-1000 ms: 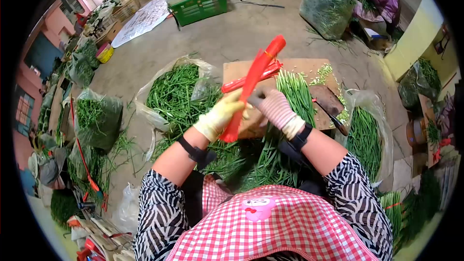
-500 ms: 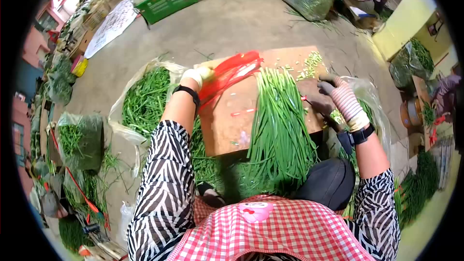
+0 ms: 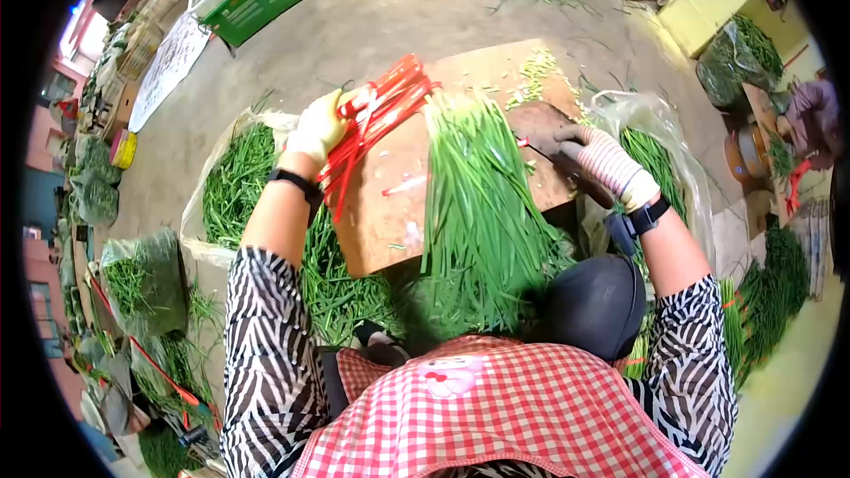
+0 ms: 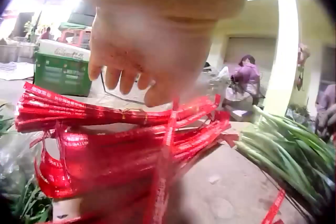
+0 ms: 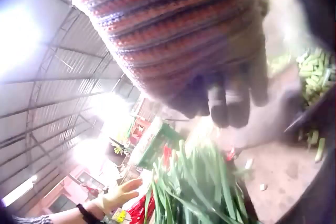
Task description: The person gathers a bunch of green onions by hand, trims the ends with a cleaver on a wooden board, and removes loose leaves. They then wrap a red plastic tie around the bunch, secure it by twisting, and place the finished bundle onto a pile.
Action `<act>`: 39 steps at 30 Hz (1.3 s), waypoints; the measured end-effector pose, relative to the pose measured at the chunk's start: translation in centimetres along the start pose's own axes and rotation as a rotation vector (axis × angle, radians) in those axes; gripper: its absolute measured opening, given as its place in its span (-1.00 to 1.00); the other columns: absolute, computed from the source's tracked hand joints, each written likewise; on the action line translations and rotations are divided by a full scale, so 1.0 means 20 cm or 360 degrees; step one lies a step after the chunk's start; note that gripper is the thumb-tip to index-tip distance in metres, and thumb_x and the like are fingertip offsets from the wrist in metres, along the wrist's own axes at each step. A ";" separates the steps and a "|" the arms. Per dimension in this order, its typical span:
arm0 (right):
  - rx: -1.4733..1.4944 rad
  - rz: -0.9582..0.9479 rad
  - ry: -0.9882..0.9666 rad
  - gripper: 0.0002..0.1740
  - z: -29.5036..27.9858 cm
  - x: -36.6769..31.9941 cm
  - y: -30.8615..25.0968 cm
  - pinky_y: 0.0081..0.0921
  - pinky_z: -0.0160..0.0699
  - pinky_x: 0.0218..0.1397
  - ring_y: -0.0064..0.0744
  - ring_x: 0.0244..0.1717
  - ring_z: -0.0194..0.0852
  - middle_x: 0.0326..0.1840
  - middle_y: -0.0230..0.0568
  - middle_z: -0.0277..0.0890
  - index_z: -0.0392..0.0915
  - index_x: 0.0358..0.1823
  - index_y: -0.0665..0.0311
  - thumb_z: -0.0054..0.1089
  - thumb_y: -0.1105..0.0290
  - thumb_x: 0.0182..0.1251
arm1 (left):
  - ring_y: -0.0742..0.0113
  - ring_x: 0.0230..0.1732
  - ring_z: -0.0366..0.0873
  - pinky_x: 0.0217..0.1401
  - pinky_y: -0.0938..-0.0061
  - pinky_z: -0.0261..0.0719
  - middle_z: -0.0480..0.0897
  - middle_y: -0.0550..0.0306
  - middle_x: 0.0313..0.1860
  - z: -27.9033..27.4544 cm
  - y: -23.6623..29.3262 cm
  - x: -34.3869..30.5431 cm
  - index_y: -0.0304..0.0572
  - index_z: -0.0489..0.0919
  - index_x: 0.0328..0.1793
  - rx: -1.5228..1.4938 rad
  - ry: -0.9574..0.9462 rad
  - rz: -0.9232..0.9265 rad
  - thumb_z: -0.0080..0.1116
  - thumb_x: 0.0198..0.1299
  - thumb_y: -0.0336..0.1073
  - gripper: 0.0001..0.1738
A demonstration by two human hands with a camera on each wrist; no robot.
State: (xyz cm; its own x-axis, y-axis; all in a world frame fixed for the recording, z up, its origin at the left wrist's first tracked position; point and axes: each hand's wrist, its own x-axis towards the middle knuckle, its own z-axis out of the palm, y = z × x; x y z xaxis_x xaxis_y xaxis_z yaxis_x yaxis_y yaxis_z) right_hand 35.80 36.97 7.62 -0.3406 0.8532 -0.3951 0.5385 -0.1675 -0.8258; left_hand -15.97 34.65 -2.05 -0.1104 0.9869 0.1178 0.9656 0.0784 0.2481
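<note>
Printed red plastic strips (image 3: 381, 111) lie in a bundle at the left of the board (image 3: 376, 230). My left hand (image 3: 317, 131), in a pale yellow glove, is at their left edge; in the left wrist view its fingers (image 4: 127, 81) point down just above them. A large sheaf of green chives (image 3: 482, 195) lies across the middle, pale stem ends away from me. My right hand (image 3: 609, 164), in a striped glove with dark fingertips, hovers at a dark knife with a red tip (image 3: 524, 142). The right wrist view shows its fingers (image 5: 236, 100) hanging loosely; the knife's handle is mostly hidden.
Cut stem ends (image 3: 536, 75) are scattered at the board's far right. Plastic bags of greens stand left (image 3: 239, 186) and right (image 3: 655, 155). Loose greens (image 3: 350, 292) lie below the board. A green crate (image 3: 261, 0) stands on the floor beyond.
Both hands worked on a red strip bundle above the board; then they parted. The left brought the red strips down at the board's left, and the right moved to the knife at the right.
</note>
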 end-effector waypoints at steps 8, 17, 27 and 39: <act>-0.0030 -0.0083 0.0939 -0.56 -0.79 0.03 0.74 -0.32 0.67 0.01 -0.36 -0.31 0.69 -0.20 -0.09 0.76 0.70 0.09 0.34 0.16 0.11 0.49 | 0.03 0.50 0.48 0.58 0.21 0.37 0.54 -0.16 0.48 -0.08 0.42 -0.50 -0.35 0.42 0.56 -0.0757 0.0264 0.0324 0.16 0.37 -0.51 -0.39; -0.0914 0.0412 0.0934 -0.52 -0.91 -0.31 1.56 -0.20 0.51 0.43 0.09 0.27 0.63 0.24 0.12 0.67 0.70 0.26 0.06 0.20 0.20 0.32 | 0.10 0.57 0.40 0.64 0.24 0.27 0.50 -0.11 0.53 0.14 0.26 -1.23 -0.35 0.40 0.59 -0.1002 -0.0182 -0.0292 0.12 0.44 -0.49 -0.41; -0.0877 -0.0028 0.0567 -0.50 -0.53 0.51 1.38 -0.12 0.54 0.40 0.10 0.25 0.65 0.21 0.10 0.67 0.62 0.34 0.06 0.17 0.23 0.38 | 0.10 0.48 0.51 0.56 0.31 0.43 0.53 -0.14 0.48 0.33 0.43 -1.32 -0.38 0.36 0.59 -0.1195 -0.0210 -0.0493 0.09 0.39 -0.62 -0.38; -0.1229 0.0517 0.0931 -0.22 -0.12 0.98 1.39 0.29 0.27 0.45 0.03 0.51 0.31 0.59 0.09 0.28 0.23 0.63 0.20 0.11 0.15 0.41 | -0.08 0.55 0.41 0.63 0.23 0.33 0.46 -0.25 0.51 0.42 0.37 -1.37 -0.38 0.34 0.59 -0.0771 -0.0135 -0.0187 0.14 0.18 -0.68 -0.23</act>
State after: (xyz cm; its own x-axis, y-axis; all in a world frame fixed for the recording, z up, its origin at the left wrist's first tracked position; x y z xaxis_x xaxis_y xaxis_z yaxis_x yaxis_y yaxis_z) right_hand 45.92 50.18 -22.17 0.2289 0.9654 -0.1248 0.9580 -0.2462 -0.1472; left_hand -3.79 9.46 -11.54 -0.1727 0.9849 -0.0114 0.7254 0.1350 0.6750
